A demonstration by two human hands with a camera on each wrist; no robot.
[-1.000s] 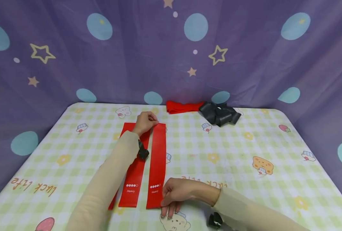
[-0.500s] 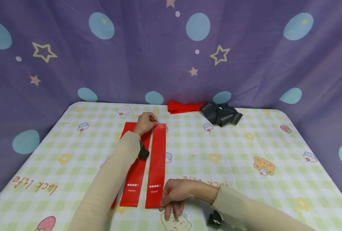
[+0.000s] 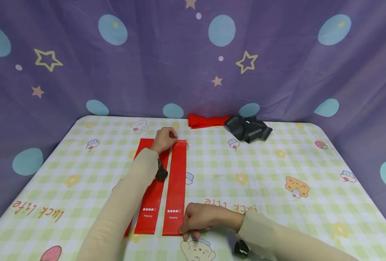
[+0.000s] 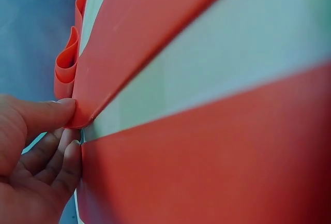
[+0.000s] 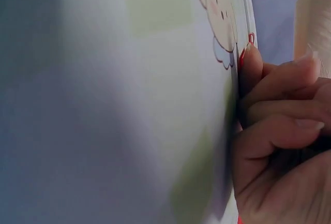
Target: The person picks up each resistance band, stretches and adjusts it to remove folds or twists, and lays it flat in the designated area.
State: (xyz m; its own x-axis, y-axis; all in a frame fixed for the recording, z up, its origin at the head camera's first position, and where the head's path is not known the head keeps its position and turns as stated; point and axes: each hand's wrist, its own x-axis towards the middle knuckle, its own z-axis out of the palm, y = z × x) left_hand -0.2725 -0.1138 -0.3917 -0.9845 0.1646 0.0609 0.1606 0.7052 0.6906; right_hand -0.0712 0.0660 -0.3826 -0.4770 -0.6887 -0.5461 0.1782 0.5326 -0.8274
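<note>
Red, flat and smooth, the band bears white dots above the word "Heavy", lying at nine o'clock from the middle of the table; the left hand pinches its twelve-o'clock end, the right hand its five-o'clock corner.

"Heavy" stands on two red bands under four filled dots and one hollow, "luck life" on the tablecloth.
</note>
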